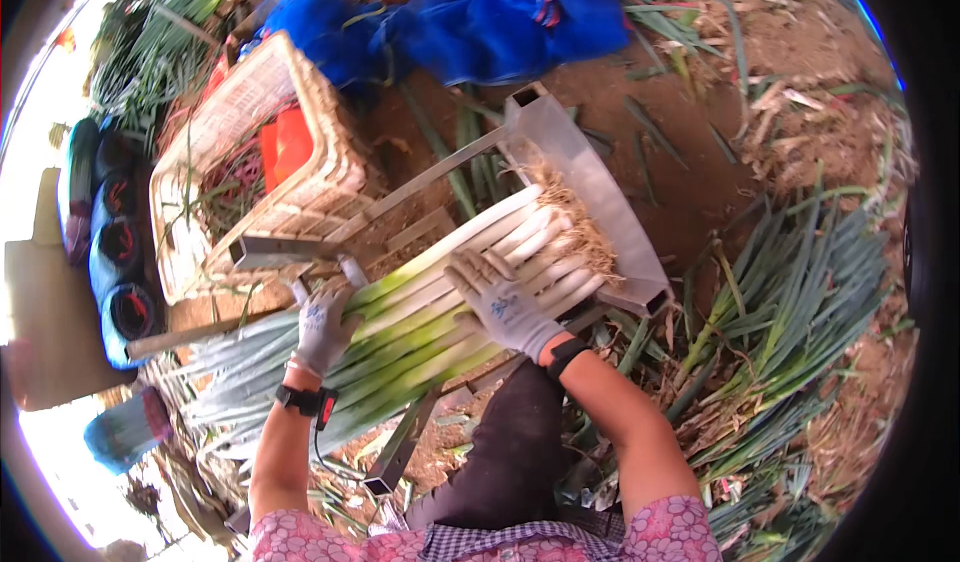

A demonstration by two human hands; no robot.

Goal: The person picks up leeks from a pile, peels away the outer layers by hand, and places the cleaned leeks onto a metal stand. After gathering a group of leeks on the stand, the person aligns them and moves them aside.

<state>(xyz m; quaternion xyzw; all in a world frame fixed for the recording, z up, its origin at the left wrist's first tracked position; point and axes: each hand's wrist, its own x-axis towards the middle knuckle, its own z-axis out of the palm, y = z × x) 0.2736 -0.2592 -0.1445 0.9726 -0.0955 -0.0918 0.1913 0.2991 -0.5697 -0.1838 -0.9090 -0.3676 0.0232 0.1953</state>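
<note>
A layer of long leeks (430,307) lies side by side across a metal rack, white stems and brown roots to the right, green leaves to the left. The root ends (575,227) rest near a grey metal end plate (585,162). My right hand (502,307), in a light grey glove, lies flat over the white stems with fingers spread. My left hand (324,330), gloved alike, touches the green part at the far edge of the layer, beside a short metal post (352,270). Its fingers look stretched out, with the thumb apart.
Beyond the rack stands a cream plastic crate (290,72) holding a red item and string. Blue netting (500,22) lies at the back. More leeks (780,302) are heaped on the ground at right. Blue rolled bundles (120,252) line the left.
</note>
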